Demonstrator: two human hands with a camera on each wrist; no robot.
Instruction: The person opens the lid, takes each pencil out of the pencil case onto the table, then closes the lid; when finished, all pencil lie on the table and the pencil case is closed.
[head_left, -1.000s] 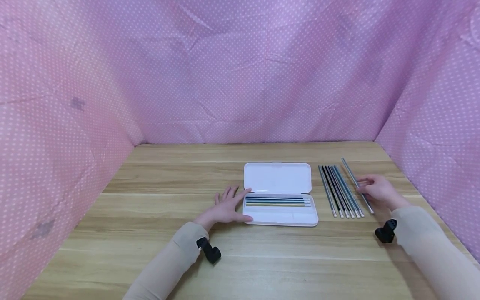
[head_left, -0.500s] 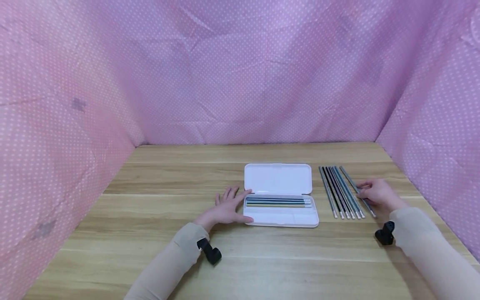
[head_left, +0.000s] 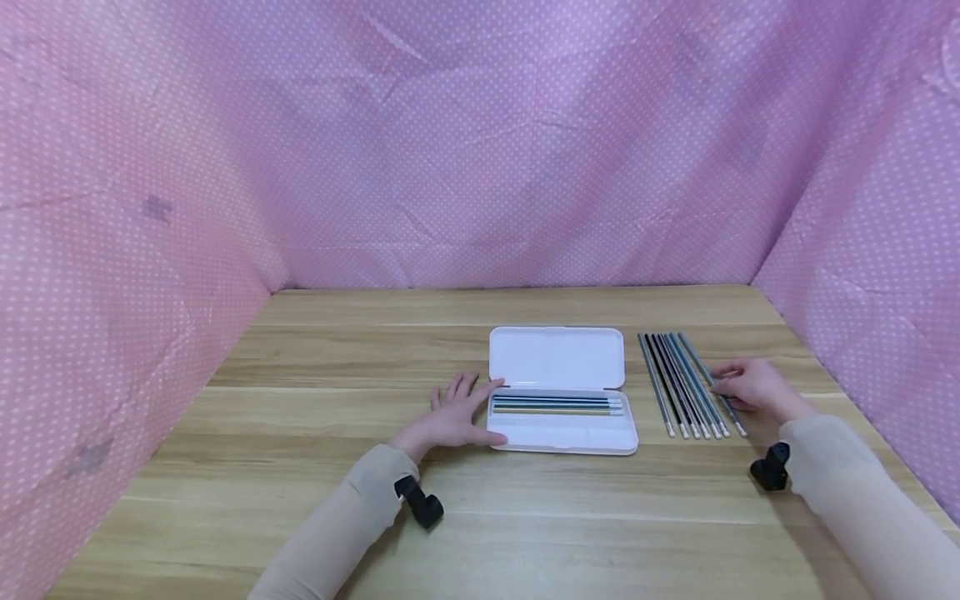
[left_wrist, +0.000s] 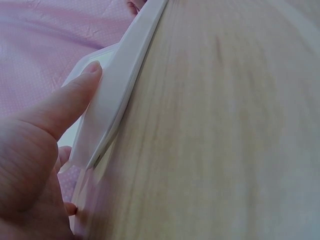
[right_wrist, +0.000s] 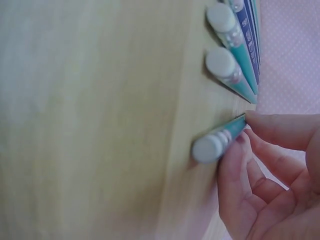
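A white pencil case (head_left: 540, 432) lies on the table with its lid (head_left: 556, 357) swung back. Several pencils (head_left: 555, 407) lie side by side along the back of its tray. My left hand (head_left: 450, 421) is spread at the case's left end, fingers fairly straight, and the left wrist view has its thumb (left_wrist: 75, 97) against the case wall. To the right of the case, my right hand (head_left: 756, 390) pinches a teal pencil (right_wrist: 220, 142) between thumb and fingers. That pencil has a white eraser toward me and lies on or close to the table.
A row of several pencils (head_left: 678, 387), teal and dark, lies between the case and my right hand, eraser ends toward me. Pink dotted cloth (head_left: 525, 167) hangs behind and at both sides of the wooden table (head_left: 570, 533).
My right hand has shifted the pinched pencil slightly left and toward me, so it lies nearer the row, its far end now about level with the others. The left hand stays at the case.
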